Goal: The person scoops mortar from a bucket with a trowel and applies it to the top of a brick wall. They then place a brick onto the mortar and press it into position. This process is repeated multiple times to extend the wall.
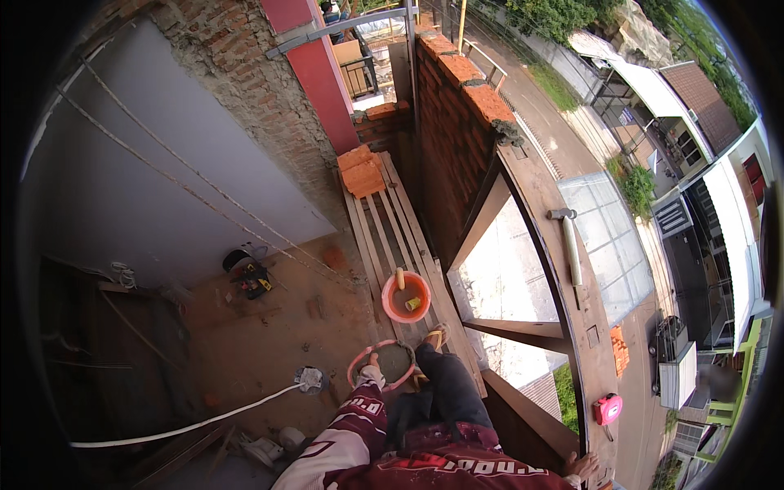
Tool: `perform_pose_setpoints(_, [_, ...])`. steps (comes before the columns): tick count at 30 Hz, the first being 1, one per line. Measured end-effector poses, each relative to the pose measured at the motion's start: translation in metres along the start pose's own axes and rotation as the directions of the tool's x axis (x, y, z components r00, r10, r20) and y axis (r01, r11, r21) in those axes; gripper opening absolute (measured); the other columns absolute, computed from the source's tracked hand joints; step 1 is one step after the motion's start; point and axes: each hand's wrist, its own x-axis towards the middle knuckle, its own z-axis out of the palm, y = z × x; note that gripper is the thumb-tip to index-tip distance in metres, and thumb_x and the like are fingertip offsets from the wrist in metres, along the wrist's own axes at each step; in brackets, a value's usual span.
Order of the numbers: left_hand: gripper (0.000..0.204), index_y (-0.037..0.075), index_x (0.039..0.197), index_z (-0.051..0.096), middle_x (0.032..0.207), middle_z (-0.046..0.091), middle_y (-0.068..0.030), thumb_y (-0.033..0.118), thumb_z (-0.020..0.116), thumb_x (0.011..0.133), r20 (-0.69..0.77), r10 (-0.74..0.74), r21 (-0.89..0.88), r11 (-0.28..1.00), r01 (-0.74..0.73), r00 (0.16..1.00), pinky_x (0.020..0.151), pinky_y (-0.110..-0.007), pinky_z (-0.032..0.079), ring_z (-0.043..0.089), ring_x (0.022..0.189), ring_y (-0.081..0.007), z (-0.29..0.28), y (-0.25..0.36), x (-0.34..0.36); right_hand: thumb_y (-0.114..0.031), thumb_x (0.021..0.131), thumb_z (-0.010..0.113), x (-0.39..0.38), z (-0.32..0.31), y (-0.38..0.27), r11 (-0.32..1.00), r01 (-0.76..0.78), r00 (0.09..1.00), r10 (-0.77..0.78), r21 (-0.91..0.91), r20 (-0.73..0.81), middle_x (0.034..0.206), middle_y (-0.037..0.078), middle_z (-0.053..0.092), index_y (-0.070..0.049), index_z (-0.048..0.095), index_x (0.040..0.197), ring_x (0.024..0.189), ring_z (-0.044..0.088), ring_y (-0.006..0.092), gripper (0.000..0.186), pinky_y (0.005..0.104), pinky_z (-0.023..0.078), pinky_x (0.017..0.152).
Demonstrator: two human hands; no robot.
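Note:
My left hand (371, 366) grips the rim of a pink bucket (404, 377) of grey mortar by my feet. My right hand (580, 465) holds the edge of a long wooden frame (539, 196) at the lower right. On that frame lie a hammer (572, 257) and a pink tape measure (608, 409). An orange basin (425, 302) of murky liquid, with a wooden handle and a yellowish item in it, sits on wooden planks (437, 327) just beyond the mortar bucket.
Orange bricks (360, 171) are stacked at the planks' far end, beside a new brick wall (453, 106). To my left are a lower floor with tools (249, 278), hanging ropes and a white hose (188, 433). Right of the frame is a drop to a street. Another person (329, 18) is partly visible far ahead.

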Motion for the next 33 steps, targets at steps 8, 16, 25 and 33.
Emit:
perform_pose_setpoints(8, [0.054, 0.008, 0.124, 0.067, 0.121, 0.069, -0.0074, 0.051, 0.057, 0.093, -0.021, 0.294, -0.525, 0.811, -0.26, 0.956, 0.097, -0.036, 0.045, 0.063, 0.109, -0.0225, -0.038, 0.021, 0.075, -0.054, 0.086, 0.056, 0.002, -0.001, 0.002, 0.997, -0.076, 0.993, 0.073, 0.029, 0.088, 0.148, 0.023, 0.045, 0.002, 0.045, 0.143, 0.141, 0.037, 0.0333, 0.081, 0.0512, 0.024, 0.116])
perform_pose_setpoints(16, [0.03, 0.018, 0.113, 0.072, 0.11, 0.07, 0.0037, 0.035, 0.062, 0.09, -0.093, 0.263, -0.525, 0.806, -0.272, 0.96, 0.065, -0.033, 0.045, 0.059, 0.086, -0.015, -0.07, 0.172, -0.016, -0.06, 0.082, 0.059, -0.011, -0.027, -0.004, 0.982, -0.175, 0.965, 0.186, -0.073, 0.187, 0.151, 0.022, 0.042, 0.001, 0.044, 0.144, 0.144, 0.035, 0.0309, 0.088, 0.052, 0.023, 0.117])
perform_pose_setpoints(25, [0.062, 0.01, 0.103, 0.062, 0.092, 0.059, -0.0098, 0.065, 0.061, 0.074, -0.084, 0.009, -0.029, 1.0, -0.011, 0.996, 0.069, -0.037, 0.04, 0.054, 0.079, -0.0238, -0.096, 0.322, 0.056, -0.059, 0.083, 0.059, -0.019, -0.052, -0.032, 0.951, -0.294, 0.918, 0.308, -0.092, 0.25, 0.157, 0.018, 0.034, -0.003, 0.037, 0.15, 0.147, 0.03, 0.03, 0.09, 0.0535, 0.022, 0.117])
perform_pose_setpoints(33, [0.066, 0.013, 0.122, 0.059, 0.108, 0.061, -0.0128, 0.066, 0.05, 0.083, 0.003, 0.418, 0.069, 0.906, -0.417, 0.909, 0.08, -0.04, 0.048, 0.059, 0.094, -0.0261, -0.112, 0.425, 0.127, -0.061, 0.086, 0.059, -0.022, -0.044, -0.087, 0.773, -0.624, 0.746, 0.633, -0.115, 0.207, 0.16, 0.013, 0.029, -0.013, 0.017, 0.157, 0.147, 0.028, 0.0337, 0.096, 0.0683, 0.022, 0.11])
